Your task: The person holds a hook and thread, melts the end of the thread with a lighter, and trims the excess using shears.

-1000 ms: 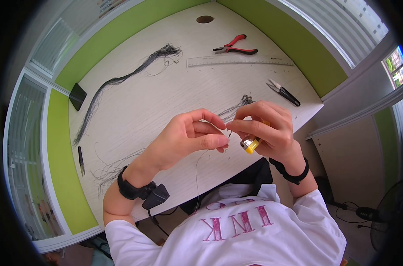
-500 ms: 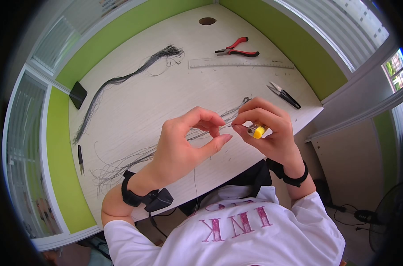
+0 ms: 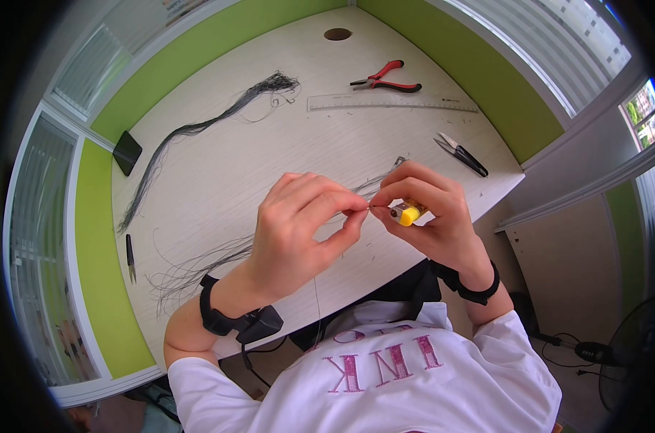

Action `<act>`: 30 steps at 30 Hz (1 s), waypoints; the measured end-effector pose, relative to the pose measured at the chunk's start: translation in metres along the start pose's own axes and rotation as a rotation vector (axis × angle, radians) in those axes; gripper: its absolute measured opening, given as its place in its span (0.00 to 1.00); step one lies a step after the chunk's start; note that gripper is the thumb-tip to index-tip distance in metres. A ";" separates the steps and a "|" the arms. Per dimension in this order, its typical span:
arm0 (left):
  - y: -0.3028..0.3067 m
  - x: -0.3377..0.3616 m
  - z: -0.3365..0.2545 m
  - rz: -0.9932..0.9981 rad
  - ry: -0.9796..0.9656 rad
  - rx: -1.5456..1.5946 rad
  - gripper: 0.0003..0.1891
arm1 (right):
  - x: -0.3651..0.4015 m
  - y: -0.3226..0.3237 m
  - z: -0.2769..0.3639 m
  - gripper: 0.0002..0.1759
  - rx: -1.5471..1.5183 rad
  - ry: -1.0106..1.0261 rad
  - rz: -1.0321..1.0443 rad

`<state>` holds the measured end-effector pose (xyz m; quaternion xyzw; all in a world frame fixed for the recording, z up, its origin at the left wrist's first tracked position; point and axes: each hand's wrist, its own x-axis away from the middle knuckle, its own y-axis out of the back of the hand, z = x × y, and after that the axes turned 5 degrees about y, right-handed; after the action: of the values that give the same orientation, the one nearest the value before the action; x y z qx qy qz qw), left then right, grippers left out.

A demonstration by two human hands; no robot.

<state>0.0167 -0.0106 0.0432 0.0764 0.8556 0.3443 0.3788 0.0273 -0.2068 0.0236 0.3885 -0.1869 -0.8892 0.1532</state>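
Observation:
My left hand (image 3: 299, 231) pinches a thin dark thread (image 3: 317, 289) between thumb and fingertips; the strand hangs down toward my shirt. My right hand (image 3: 432, 213) meets it fingertip to fingertip, pinching the same thread end while holding a small yellow lighter (image 3: 407, 213) against the palm. Both hands hover over the near edge of the white desk (image 3: 284, 151). A loose bunch of thin dark threads (image 3: 198, 263) runs on the desk from under my hands to the left.
Farther back lie a long dark thread bundle (image 3: 198, 130), red-handled pliers (image 3: 385, 78), a clear ruler (image 3: 392, 102), black snips (image 3: 461, 153), a black phone (image 3: 126, 153) and a small black tool (image 3: 130, 258) at the left edge. A fan (image 3: 623, 353) stands on the floor right.
My left hand's fingers have closed from an open ring to a pinch meeting the right fingertips. The lighter has shifted slightly in my right hand.

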 end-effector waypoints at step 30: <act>0.006 -0.002 0.011 0.617 0.841 0.853 0.08 | 0.008 0.006 -0.011 0.05 -0.188 -0.374 -0.128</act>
<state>0.0252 -0.0008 0.0425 0.3196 0.9304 0.0690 -0.1656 0.0310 -0.2177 0.0143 0.2121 -0.1035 -0.9671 0.0948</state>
